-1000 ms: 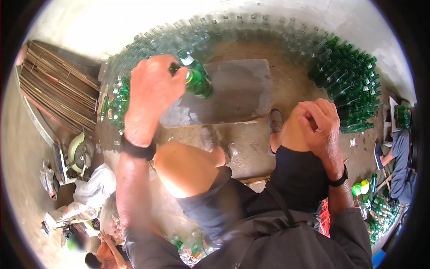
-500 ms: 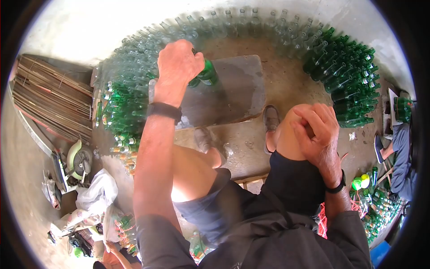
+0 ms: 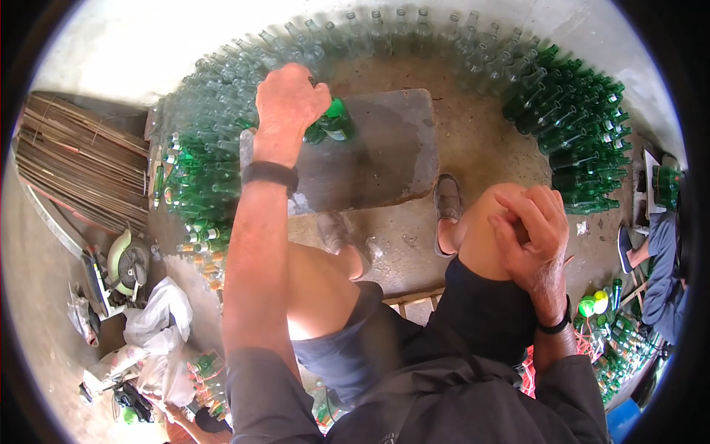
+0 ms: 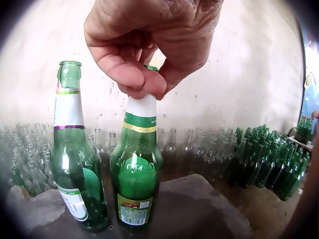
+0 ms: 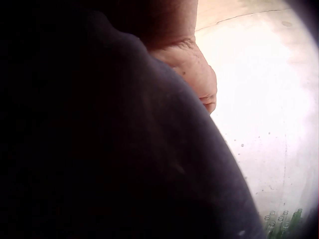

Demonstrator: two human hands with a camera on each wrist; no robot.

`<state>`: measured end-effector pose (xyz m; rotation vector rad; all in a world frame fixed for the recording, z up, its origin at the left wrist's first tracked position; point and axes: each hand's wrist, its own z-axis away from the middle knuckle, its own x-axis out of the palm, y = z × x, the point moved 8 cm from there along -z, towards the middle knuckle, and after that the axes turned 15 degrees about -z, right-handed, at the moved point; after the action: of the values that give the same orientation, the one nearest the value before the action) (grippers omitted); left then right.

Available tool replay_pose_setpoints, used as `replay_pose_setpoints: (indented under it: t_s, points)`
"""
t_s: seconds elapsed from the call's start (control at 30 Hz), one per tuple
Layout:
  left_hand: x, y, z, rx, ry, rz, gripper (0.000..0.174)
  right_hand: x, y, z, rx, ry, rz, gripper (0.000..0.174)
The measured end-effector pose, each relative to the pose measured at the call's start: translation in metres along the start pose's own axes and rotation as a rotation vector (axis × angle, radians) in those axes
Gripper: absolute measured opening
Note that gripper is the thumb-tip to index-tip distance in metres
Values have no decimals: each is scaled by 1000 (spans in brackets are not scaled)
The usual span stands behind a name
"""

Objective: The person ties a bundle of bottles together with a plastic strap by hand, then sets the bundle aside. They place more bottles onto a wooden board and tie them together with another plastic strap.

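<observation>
At the left end of the dark slab (image 3: 384, 159), my left hand (image 3: 287, 107) pinches a green glass bottle (image 4: 137, 172) by its neck. Thumb and fingers close round the white neck label just below the mouth, in the left wrist view. The bottle stands upright, its base down at the slab, with a barcode label low on its side. Close to its left is a second green bottle (image 4: 75, 154), also upright, with a white neck band. Over my bent knee, my right hand (image 3: 534, 233) rests with loosely curled fingers and holds nothing.
Rows of clear bottles (image 3: 359, 37) curve along the wall, with green bottles (image 3: 566, 126) at the right and more at the left. Bundled sticks (image 3: 81, 155) lean at far left beside white plastic bags (image 3: 163, 318). Another person's leg (image 3: 640, 259) shows at the right edge.
My left hand has swung right and slightly forward with the bottle, which was tilted and now stands upright beside the other one on the slab. The right hand has stayed on the knee.
</observation>
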<state>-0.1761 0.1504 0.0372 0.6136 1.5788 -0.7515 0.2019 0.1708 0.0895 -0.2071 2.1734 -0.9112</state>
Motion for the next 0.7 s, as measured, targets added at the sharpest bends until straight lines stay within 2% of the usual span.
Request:
replay_pose_setpoints:
  t_s: [0.7]
  points:
    - [2, -6, -1, -34, 46, -27, 31, 3, 2, 2, 30, -12, 0, 34]
